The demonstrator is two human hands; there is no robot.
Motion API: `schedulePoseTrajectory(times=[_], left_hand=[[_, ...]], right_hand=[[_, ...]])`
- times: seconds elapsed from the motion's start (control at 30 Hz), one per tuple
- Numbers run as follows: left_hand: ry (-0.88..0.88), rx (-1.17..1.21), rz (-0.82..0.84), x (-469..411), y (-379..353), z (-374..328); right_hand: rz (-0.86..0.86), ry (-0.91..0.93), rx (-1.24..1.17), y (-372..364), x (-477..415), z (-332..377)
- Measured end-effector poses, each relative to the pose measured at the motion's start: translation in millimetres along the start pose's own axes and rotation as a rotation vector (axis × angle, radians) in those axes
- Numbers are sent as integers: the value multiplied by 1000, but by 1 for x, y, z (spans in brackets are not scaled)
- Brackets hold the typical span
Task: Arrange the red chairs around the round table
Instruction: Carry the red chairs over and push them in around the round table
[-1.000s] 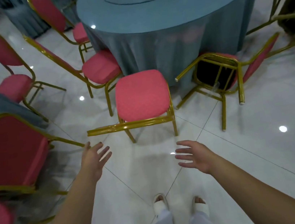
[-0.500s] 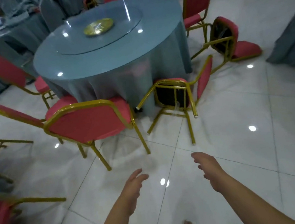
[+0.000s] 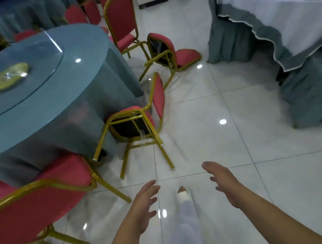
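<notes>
Hovering left hand and right hand low and empty, fingers spread wide, probably readying to lift the tipped chair lying just ahead against the table. Showing black underside and gold legs toward the hands, red back pointing away. Likely needing righting before tucking in like the upright chair at left.

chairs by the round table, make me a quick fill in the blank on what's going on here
1. The left hand and right hand hold ____.
2. Counting the near chair and the far chair, ____ chairs lie tipped over by the table.
3. The table's top is ____ in shape.

Missing words: nothing; two; round
</notes>
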State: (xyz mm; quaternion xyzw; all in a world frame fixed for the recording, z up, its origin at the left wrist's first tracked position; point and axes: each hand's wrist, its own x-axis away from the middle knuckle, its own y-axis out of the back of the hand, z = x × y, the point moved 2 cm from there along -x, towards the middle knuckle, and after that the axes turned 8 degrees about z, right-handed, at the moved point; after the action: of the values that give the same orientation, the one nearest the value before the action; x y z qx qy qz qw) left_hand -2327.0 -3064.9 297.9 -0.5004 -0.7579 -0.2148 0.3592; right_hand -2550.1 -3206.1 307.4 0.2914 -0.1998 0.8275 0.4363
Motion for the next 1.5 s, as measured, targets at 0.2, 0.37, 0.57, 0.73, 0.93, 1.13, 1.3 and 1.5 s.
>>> schedulePoseTrajectory(times=[0.2, 0.37, 0.57, 0.73, 0.93, 1.13, 1.3, 1.5], left_hand=[[-1, 29, 133, -113, -34, -90], [-1, 134, 196, -192, -50, -184], [-3, 217, 104, -277, -42, -290], [-14, 122, 98, -330, -40, -353], [17, 32, 41, -419, -37, -416], [93, -37, -98, -509, -31, -491], [144, -150, -210, -576, -19, -534], [223, -199, -264, -661, -8, -560]], right_hand=[[-73, 45, 90, 40, -73, 85], [-125, -19, 91, 55, -139, 177], [-148, 40, 88, 66, -211, 266], [-212, 34, 16, 95, -264, 308], [-153, -15, -67, 128, -375, 363], [-68, -46, -77, 167, -521, 441], [22, -137, 53, 189, -617, 483], [-2, -244, 254, 218, -706, 507]])
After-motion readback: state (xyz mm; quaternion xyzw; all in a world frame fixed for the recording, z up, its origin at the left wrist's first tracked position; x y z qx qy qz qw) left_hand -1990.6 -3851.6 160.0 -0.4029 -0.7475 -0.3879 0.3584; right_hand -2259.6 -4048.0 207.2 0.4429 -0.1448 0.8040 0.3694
